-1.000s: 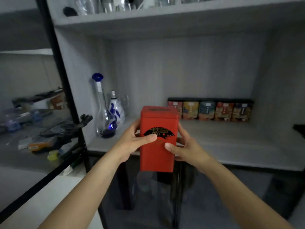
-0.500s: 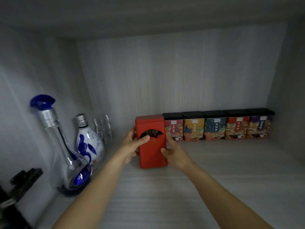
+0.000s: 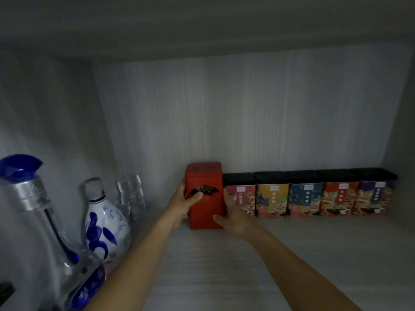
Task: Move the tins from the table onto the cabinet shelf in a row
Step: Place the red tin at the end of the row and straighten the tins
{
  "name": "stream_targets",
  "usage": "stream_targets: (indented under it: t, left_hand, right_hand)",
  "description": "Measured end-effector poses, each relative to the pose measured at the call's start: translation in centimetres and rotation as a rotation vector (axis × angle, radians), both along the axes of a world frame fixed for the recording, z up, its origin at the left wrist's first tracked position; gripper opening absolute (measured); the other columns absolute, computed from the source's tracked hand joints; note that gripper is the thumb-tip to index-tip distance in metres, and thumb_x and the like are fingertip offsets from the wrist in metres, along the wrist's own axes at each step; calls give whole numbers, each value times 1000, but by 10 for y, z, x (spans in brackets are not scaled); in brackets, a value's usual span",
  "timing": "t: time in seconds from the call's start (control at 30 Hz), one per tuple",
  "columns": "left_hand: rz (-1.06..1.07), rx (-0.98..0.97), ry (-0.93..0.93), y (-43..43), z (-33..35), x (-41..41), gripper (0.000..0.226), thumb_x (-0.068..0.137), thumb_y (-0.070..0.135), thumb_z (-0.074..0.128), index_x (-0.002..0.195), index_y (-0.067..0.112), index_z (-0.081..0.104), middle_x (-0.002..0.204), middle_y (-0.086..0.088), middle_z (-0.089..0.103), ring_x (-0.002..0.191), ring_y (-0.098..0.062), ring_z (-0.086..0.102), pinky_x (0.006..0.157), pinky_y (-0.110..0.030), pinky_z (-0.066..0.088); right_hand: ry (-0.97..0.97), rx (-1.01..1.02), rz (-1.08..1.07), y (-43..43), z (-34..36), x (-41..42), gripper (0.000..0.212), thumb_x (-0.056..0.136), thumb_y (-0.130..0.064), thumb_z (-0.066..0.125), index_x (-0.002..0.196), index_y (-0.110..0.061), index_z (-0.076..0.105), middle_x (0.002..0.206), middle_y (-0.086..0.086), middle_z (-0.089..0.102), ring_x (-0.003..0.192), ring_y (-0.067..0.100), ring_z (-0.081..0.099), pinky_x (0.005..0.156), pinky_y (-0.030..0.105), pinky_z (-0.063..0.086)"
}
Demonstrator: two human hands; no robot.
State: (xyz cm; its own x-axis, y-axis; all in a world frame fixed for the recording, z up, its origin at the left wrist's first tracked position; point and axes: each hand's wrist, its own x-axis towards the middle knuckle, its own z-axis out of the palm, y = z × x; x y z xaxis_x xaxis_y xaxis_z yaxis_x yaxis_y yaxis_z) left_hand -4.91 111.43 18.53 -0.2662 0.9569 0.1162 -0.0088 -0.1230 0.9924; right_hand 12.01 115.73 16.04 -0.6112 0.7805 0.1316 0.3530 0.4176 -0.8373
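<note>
1. Head view, hands: left hand (image 3: 183,204) curled partway around the left side of the tall red rectangular tin (image 3: 205,196), thumb across its front over the black-and-gold emblem. Right hand (image 3: 233,215) cupped against the tin's right side and lower front corner, fingers (image 3: 225,197) between the tin and its neighbour. Both hands grip the tin.
2. Change since half a second ago: tin now further back, at the rear wall, in line with the row; previously it stood forward of the row.
3. Tin: upright on the pale wood-grain cabinet shelf (image 3: 292,265), base down, at the left end of five short black-lidded tins with coloured picture labels (image 3: 307,195); taller than these. Whether it touches the nearest one cannot be told.
4. Left side of shelf: clear glass bottle with blue cap (image 3: 33,198), white-and-blue ceramic bottle (image 3: 105,225), small clear glasses (image 3: 131,194), all well apart from the tin.
</note>
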Motion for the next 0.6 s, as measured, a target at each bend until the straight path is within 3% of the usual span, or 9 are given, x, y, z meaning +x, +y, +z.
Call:
stream_targets:
  t: [0.13, 0.3, 0.37, 0.5, 0.6]
  left_hand:
    - [60, 3, 18, 10, -6, -1, 56, 85, 15, 65, 135, 26, 40, 130, -6, 57, 117, -28, 58, 88, -53, 52]
    - [107, 39, 49, 22, -10, 2, 54, 83, 20, 68, 131, 28, 44, 126, -5, 61, 115, -26, 59, 90, -55, 52]
    - [123, 57, 60, 25, -12, 3, 54, 83, 19, 68, 131, 26, 44, 125, -7, 62, 113, -26, 61, 89, -54, 53]
    - [129, 112, 83, 28, -15, 2, 55, 83, 17, 68, 132, 22, 44, 121, -8, 64, 111, -24, 62, 89, -46, 55]
    - [124, 119, 113, 27, -17, 1, 58, 81, 15, 69, 133, 23, 44, 119, -4, 64, 109, -20, 62, 85, -34, 57]
  right_hand:
    - [10, -45, -26, 6, -6, -11, 85, 81, -28, 65, 144, -18, 9, 142, 6, 41, 125, 21, 46, 108, 41, 39]
    - [68, -115, -50, 21, -17, -11, 81, 68, -33, 67, 138, -16, 30, 135, 8, 50, 121, 21, 50, 106, 46, 40]
    - [79, -126, -24, 21, -16, -11, 80, 67, -32, 68, 138, -18, 31, 134, 7, 51, 121, 21, 50, 107, 46, 40]
    - [108, -155, 53, 14, -5, -7, 68, 81, -11, 66, 138, -15, 30, 137, 9, 47, 123, 20, 49, 109, 44, 38]
    - [117, -169, 90, -5, 7, 4, 66, 84, -9, 63, 139, -17, 28, 140, 4, 44, 124, 16, 46, 109, 35, 36]
